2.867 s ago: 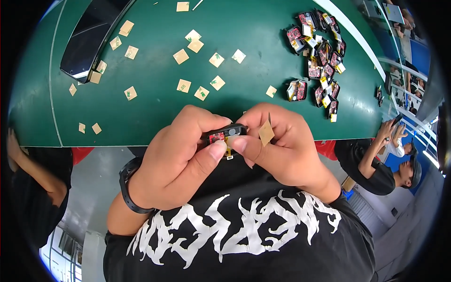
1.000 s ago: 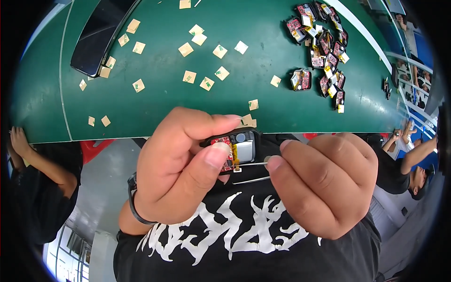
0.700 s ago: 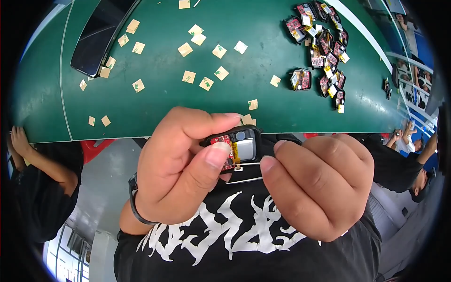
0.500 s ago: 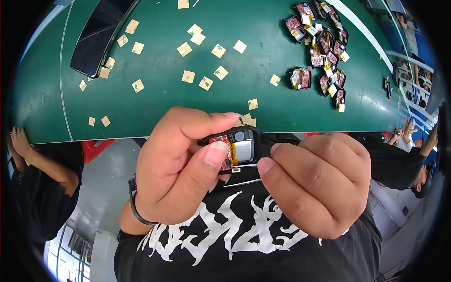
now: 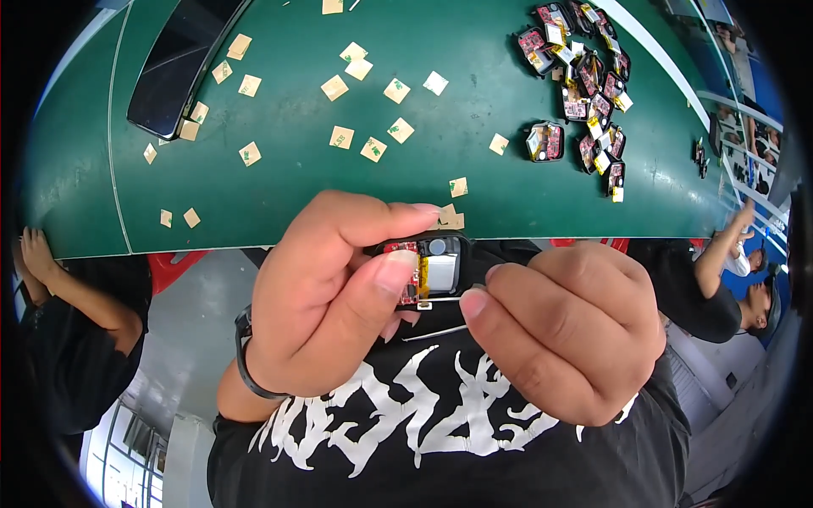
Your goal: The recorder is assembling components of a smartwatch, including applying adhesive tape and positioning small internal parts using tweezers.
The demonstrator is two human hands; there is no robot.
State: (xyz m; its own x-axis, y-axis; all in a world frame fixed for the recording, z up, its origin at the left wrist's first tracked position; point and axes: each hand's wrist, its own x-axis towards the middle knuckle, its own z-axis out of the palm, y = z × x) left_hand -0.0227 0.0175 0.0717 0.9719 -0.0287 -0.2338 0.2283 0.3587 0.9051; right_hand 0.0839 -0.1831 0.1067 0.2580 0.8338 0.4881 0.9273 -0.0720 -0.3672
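My left hand (image 5: 330,296) holds a small black electronic module (image 5: 432,264) close to my chest, thumb pressed on its red circuit board beside a silver battery. My right hand (image 5: 567,330) pinches thin metal tweezers (image 5: 440,317), whose tips touch the module's lower edge. Both hands hover below the near edge of the green table (image 5: 279,182).
Several tan adhesive squares (image 5: 342,137) lie scattered on the table. A pile of similar modules (image 5: 584,76) sits at the far right, one module (image 5: 546,140) apart from it. A dark phone (image 5: 182,63) lies at the far left. Other people sit at left and right.
My right hand has shifted the tweezers slightly, their tips now against the module's lower edge. The left hand keeps its hold in the same place.
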